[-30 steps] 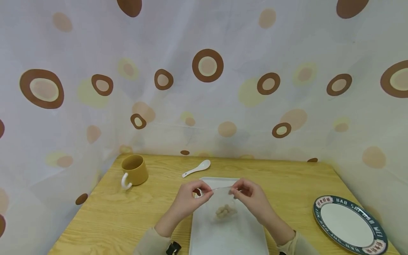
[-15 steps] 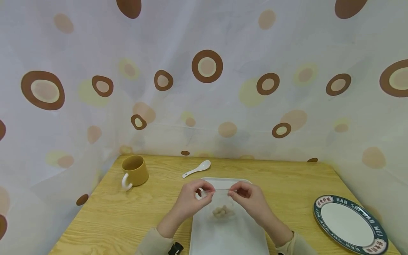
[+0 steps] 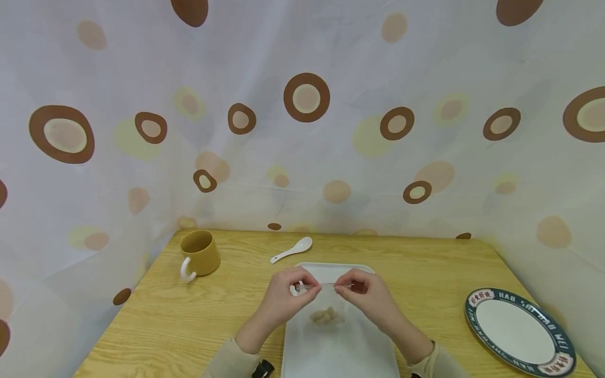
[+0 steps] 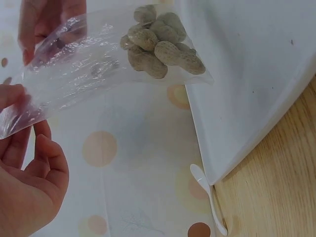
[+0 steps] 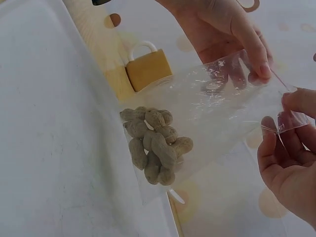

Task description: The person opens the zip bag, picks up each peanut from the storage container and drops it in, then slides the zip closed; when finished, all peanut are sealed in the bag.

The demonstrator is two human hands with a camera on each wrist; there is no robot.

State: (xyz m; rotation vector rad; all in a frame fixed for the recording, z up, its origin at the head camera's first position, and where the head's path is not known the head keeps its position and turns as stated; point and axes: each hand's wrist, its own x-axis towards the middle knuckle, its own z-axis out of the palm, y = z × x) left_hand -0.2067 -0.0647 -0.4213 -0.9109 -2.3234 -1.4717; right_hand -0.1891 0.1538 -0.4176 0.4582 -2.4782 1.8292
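Observation:
A clear plastic bag hangs above the white tray, with several unshelled peanuts gathered at its bottom. My left hand pinches the bag's top edge between thumb and fingers on the left side. Opposite it, my right hand pinches the same edge on the right, a short gap between the two hands. In the right wrist view a thin reddish line runs along the bag's mouth between the fingertips; whether the mouth is sealed I cannot tell.
Back left on the wooden table stands a mustard-yellow mug with a white handle. A white spoon lies behind the tray. At the right edge is a white plate with a dark green patterned rim.
Both hands keep hold of the bag's top edge. The right hand has shifted left, closer to the left hand, and the peanuts hang slightly further left.

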